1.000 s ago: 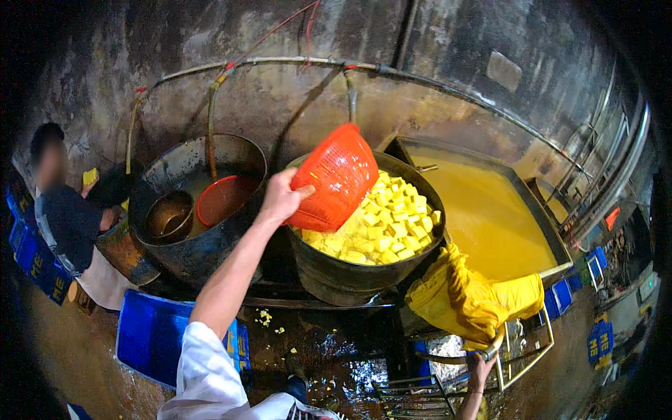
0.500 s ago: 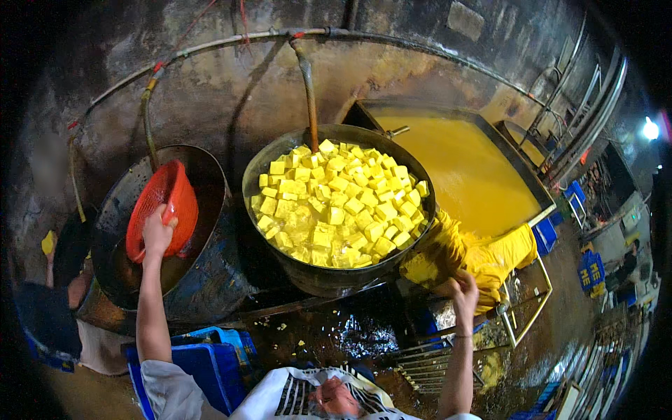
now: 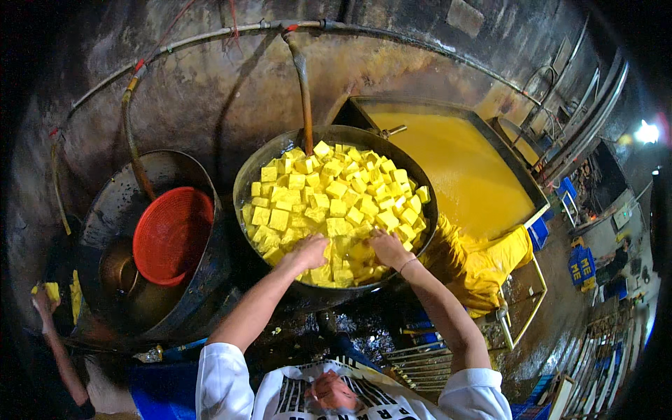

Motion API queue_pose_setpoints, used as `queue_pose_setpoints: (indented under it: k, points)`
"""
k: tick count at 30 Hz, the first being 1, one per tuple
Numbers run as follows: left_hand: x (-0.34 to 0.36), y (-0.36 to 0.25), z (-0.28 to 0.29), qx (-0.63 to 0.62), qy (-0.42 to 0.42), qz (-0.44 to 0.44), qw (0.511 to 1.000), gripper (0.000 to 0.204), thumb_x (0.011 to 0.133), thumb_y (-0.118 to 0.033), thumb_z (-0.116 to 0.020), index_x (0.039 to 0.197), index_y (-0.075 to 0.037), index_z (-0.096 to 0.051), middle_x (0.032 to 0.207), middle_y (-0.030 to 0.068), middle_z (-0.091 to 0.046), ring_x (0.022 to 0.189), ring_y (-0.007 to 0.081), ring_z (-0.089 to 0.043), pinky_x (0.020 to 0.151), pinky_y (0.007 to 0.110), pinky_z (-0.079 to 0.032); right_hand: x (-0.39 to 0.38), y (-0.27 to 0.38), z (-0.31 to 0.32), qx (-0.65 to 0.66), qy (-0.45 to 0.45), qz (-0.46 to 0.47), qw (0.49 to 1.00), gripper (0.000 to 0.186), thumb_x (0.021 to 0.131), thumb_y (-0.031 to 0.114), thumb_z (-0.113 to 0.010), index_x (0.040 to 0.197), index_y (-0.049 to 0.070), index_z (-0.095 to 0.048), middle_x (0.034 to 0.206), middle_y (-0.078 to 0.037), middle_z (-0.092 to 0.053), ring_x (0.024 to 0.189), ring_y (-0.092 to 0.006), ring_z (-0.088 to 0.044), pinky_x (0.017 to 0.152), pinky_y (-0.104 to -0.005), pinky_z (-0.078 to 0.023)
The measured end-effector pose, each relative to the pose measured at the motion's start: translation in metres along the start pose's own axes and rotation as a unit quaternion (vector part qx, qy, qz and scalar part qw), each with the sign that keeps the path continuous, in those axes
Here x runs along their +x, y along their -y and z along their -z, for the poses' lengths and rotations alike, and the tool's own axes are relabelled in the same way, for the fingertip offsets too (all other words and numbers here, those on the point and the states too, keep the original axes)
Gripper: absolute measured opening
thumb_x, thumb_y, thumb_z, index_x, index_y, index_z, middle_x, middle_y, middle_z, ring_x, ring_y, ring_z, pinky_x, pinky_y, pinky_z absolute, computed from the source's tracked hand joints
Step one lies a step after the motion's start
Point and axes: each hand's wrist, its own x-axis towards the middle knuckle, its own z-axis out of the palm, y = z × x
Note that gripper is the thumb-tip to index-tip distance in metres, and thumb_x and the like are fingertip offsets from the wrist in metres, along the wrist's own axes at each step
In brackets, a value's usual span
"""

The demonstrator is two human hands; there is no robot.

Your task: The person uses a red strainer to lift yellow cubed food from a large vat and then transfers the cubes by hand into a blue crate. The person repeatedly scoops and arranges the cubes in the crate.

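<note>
A big round metal vat (image 3: pixel 245 164) is full of pale-yellow tofu blocks (image 3: pixel 336 189) lying in yellow liquid. Both my hands reach in at its near side. My left hand (image 3: pixel 311 252) is down among the blocks, its fingers mostly hidden. To its right, my right hand (image 3: pixel 389 248) dips into the liquid with its fingers apart, and no block shows in its grasp. A short gap of liquid and blocks lies between my hands. In the dark tilted pan at the left rests a red plastic basket (image 3: pixel 173 234), away from both hands.
A hose (image 3: pixel 301 91) runs down into the vat. Behind it stands a rectangular tank (image 3: pixel 448 161) of yellow liquid, with yellow cloth (image 3: pixel 483 269) over its near corner. At far left another person's hand (image 3: pixel 45 301) holds something yellow. A metal rack (image 3: pixel 420 364) lies on the wet floor.
My left hand has let go of the red basket, now lying in the left pan, and moved right into the vat. My right hand has moved from beside the yellow cloth into the vat.
</note>
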Motion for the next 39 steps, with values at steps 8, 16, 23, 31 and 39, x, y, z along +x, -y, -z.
queue_pose_setpoints:
  k: [8, 16, 23, 31, 39]
  points:
    - [-0.005, -0.001, 0.008, 0.029, 0.094, 0.050, 0.994, 0.050, 0.070, -0.003, -0.069, 0.116, 0.004, -0.050, 0.124, 0.0230, -0.048, 0.118, 0.0373, -0.045, 0.102, 0.044, -0.038, 0.028, -0.053, -0.018, 0.151, 0.060, 0.132, 0.978, 0.053, 0.070, 0.029, -0.072, 0.117, 0.010, -0.056, 0.119, -0.012, -0.055, 0.117, -0.0316, -0.047, 0.089, -0.0433, -0.046]
    - [-0.008, -0.003, 0.032, -0.186, -0.018, 0.038, 0.982, 0.045, 0.075, -0.017, -0.073, 0.114, -0.005, -0.055, 0.120, 0.0198, -0.054, 0.114, 0.0335, -0.051, 0.093, 0.042, -0.042, 0.087, -0.094, 0.034, 0.473, 0.093, 0.246, 0.841, 0.041, 0.078, 0.029, -0.066, 0.113, 0.008, -0.059, 0.092, -0.019, -0.066, 0.077, -0.0304, -0.064, 0.075, -0.0376, -0.050]
    - [0.051, 0.003, 0.007, -0.100, -0.072, -0.029, 0.992, 0.039, 0.074, -0.008, -0.071, 0.111, -0.003, -0.059, 0.136, 0.0169, -0.039, 0.121, 0.0343, -0.044, 0.102, 0.040, -0.039, 0.183, -0.092, 0.037, 0.304, -0.018, 0.127, 0.944, 0.034, 0.076, 0.027, -0.067, 0.105, 0.010, -0.063, 0.097, -0.013, -0.061, 0.073, -0.0294, -0.064, 0.071, -0.0401, -0.053]
    - [0.053, -0.007, 0.006, -0.229, -0.050, 0.117, 0.965, 0.041, 0.079, -0.015, -0.070, 0.117, -0.009, -0.057, 0.127, 0.0174, -0.052, 0.112, 0.0291, -0.054, 0.092, 0.041, -0.049, 0.219, -0.048, 0.010, 0.190, -0.042, 0.148, 0.970, 0.040, 0.074, 0.013, -0.062, 0.114, 0.015, -0.060, 0.112, -0.015, -0.052, 0.076, -0.0303, -0.065, 0.070, -0.0408, -0.055]
    - [0.072, 0.029, 0.025, -0.806, -0.214, 0.131, 0.537, 0.028, 0.089, -0.033, -0.055, 0.106, -0.011, -0.055, 0.102, 0.0079, -0.058, 0.095, 0.0212, -0.058, 0.080, 0.048, -0.052, 0.235, -0.091, 0.031, 0.547, 0.059, 0.124, 0.826, 0.029, 0.080, 0.022, -0.069, 0.101, 0.002, -0.066, 0.087, -0.011, -0.068, 0.077, -0.0156, -0.062, 0.074, -0.0294, -0.049]
